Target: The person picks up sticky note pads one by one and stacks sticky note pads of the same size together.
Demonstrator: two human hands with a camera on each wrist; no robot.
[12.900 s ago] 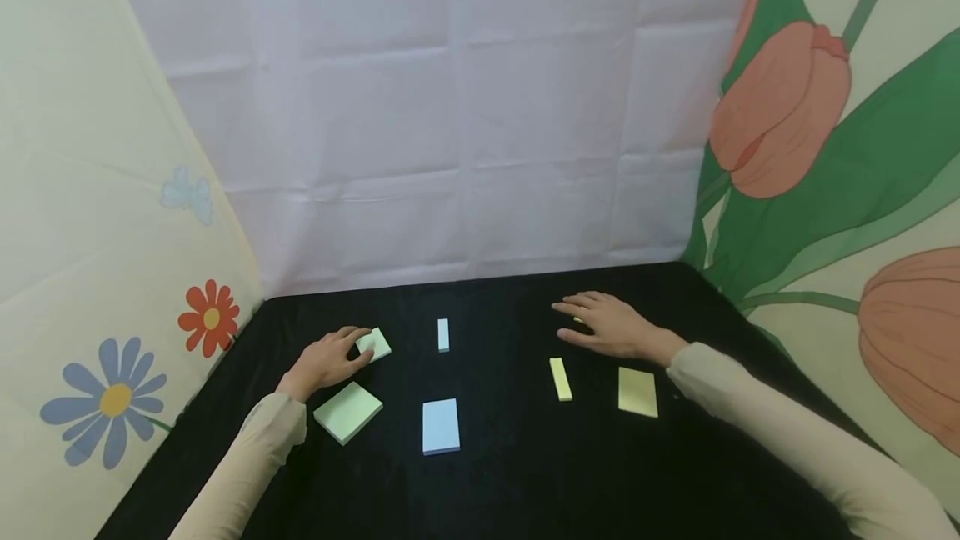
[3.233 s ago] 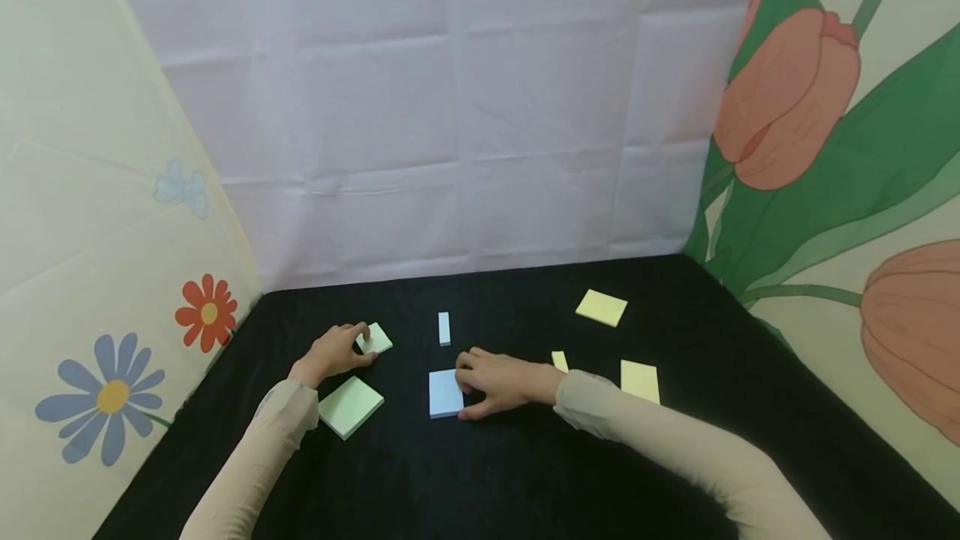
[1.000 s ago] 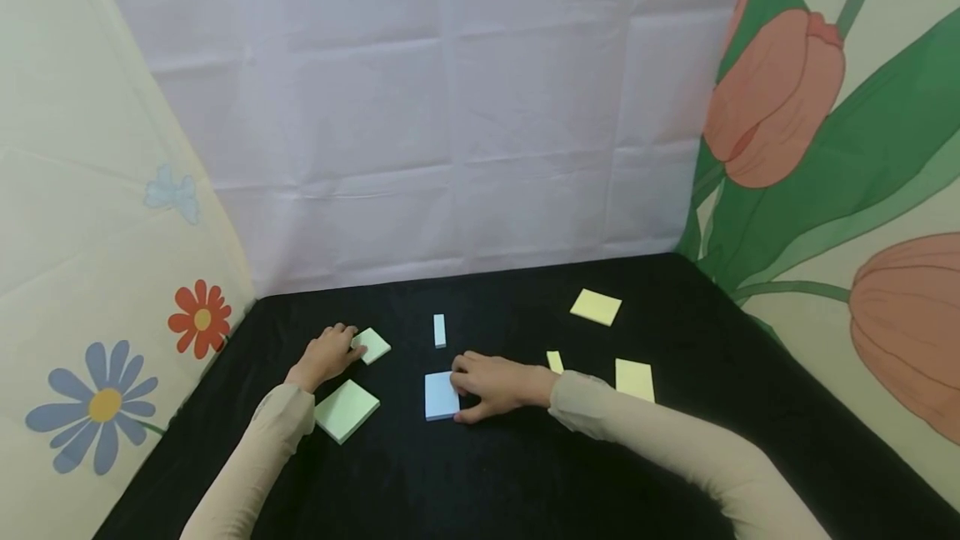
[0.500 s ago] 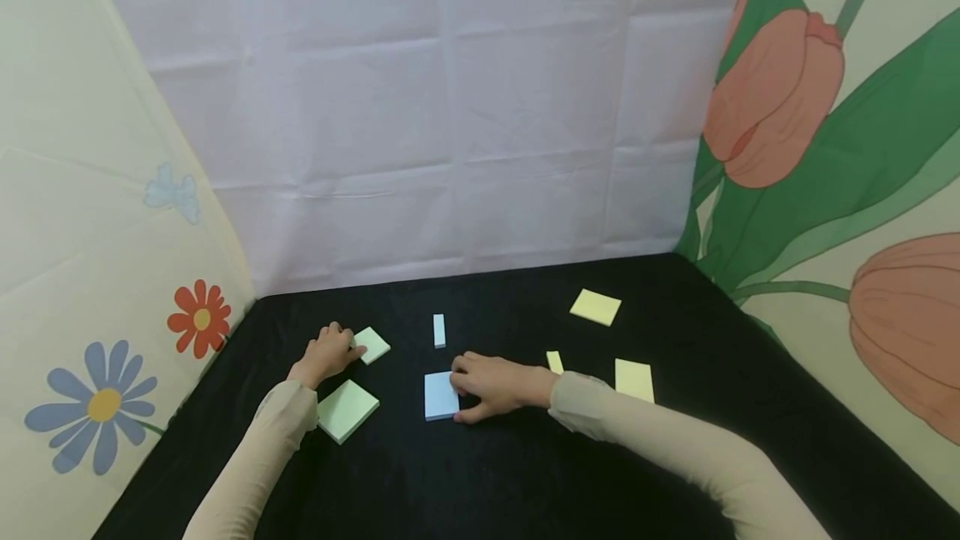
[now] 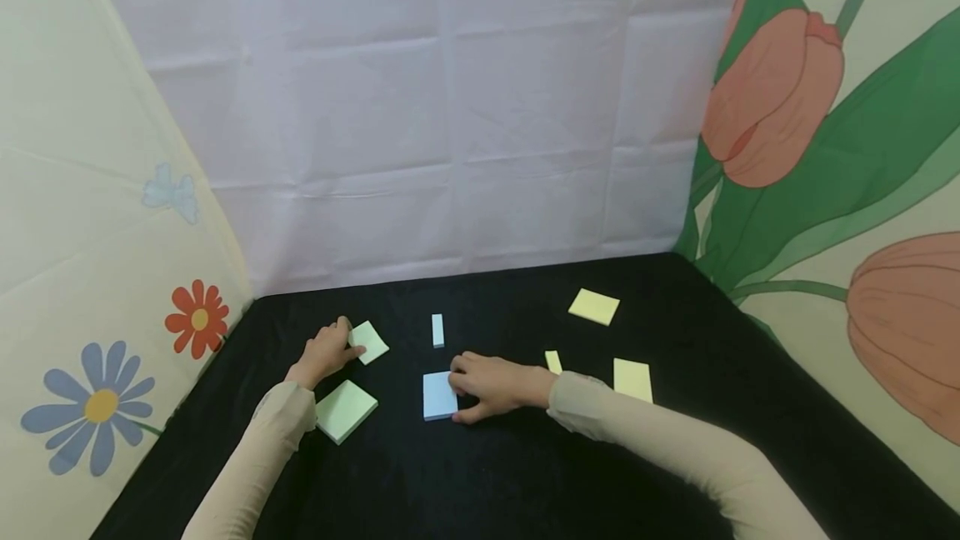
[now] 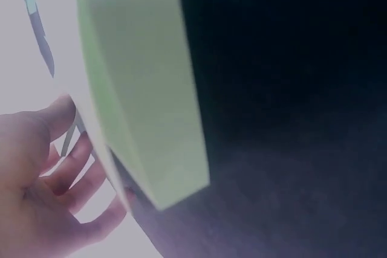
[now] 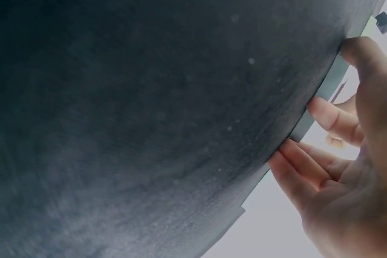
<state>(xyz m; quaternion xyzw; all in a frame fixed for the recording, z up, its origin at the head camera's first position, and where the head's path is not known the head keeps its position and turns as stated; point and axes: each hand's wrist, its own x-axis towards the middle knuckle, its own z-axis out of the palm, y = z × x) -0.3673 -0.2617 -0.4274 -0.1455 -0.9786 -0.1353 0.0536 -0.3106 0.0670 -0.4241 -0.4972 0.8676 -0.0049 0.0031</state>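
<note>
pale green on the left: pinching the small green pad [image 5: 372,342] by its left side with the left hand [image 5: 322,354], fingers bent, thumb on the near edge. and across to blue! gripping the blue pad [image 5: 437,396] at its right edge with the right hand [image 5: 491,383], half closed, flat on the black cloth [image 5: 480,482]. just behind, a slim blue strip [image 5: 438,330]; near the left wrist, a larger green pad [image 5: 348,412]; out right, a yellow strip [image 5: 552,361], part-hidden by the sleeve [image 5: 581,408], a near yellow pad [image 5: 633,379], and further back, a far yellow pad [image 5: 594,307].
</note>
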